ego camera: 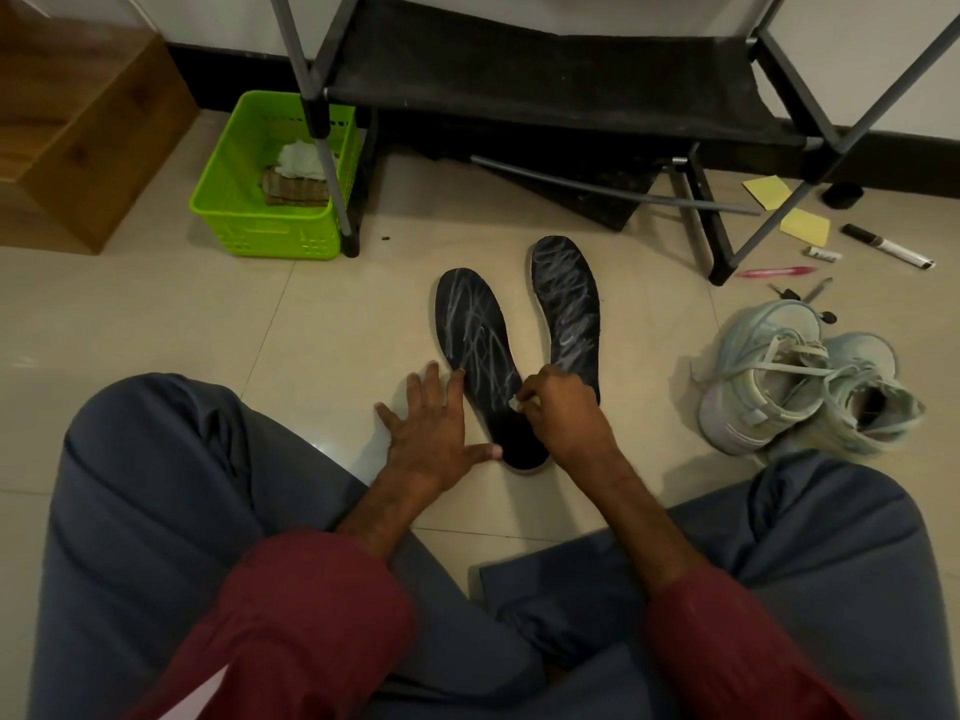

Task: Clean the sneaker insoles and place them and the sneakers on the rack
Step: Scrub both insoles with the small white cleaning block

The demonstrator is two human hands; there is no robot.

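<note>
- The left insole (475,330) lies flat on the tiled floor (156,314) in front of the seated person. Its toe points away and its heel is nearest the body. Its dark top is covered in pale scribbled streaks, except the heel part, which looks plain black.
- The right insole (569,304) lies just beside it, equally streaked. The two are apart at the toes and close together at the heels.
- The left hand (441,433) lies flat and spread on the floor against the left insole's outer edge. The fingers are straight and grip nothing. The forefinger touches the rim midway and the thumb tip touches the heel.
- The right hand (563,413) is curled over the inner side of the same insole, above the heel part. Its fingertips pinch a small white piece (517,405) against the surface. What the piece is cannot be told.
- The right hand also covers the heel of the right insole.
- The sneakers (795,387), pale with loose laces, sit together on the floor well to the right of that hand.
- The rack (545,80), a black fabric shelf on grey poles, stands beyond the insoles.
- A green basket (223,220) holding cloths stands at the rack's left leg.
- A marker (885,245), yellow notes (805,226) and a pink pen (774,271) lie at the rack's right.
</note>
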